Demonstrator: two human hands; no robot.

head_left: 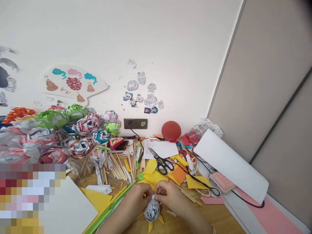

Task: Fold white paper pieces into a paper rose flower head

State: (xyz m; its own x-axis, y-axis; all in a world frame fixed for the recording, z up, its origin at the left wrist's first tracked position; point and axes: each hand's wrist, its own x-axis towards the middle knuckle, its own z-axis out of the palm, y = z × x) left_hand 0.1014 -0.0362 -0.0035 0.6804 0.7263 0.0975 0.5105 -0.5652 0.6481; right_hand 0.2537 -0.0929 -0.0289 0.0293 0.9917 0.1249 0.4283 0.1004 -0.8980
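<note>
A white-and-grey folded paper flower (pixel 152 213), round like a bud, hangs below my fingers just above the wooden table. My left hand (pixel 141 194) pinches its narrow top end from the left. On the other side my right hand (pixel 167 194) has thumb and fingertips closed on the same end. The fingertips partly hide that end. Yellow paper pieces (pixel 153 178) lie just beyond my hands, with small yellow points showing under the flower. Black-handled scissors (pixel 162 162) rest farther back, and a yellow glue gun (pixel 179 160) lies to their right.
Many finished paper flowers (pixel 84 146) crowd the left back. Wooden sticks (pixel 118 167) are scattered in the middle. A red balloon (pixel 171 130) sits by the wall. Along the right are a black cable (pixel 204 182), a white sheet (pixel 231 165) and a pink calculator-like keypad (pixel 222 182).
</note>
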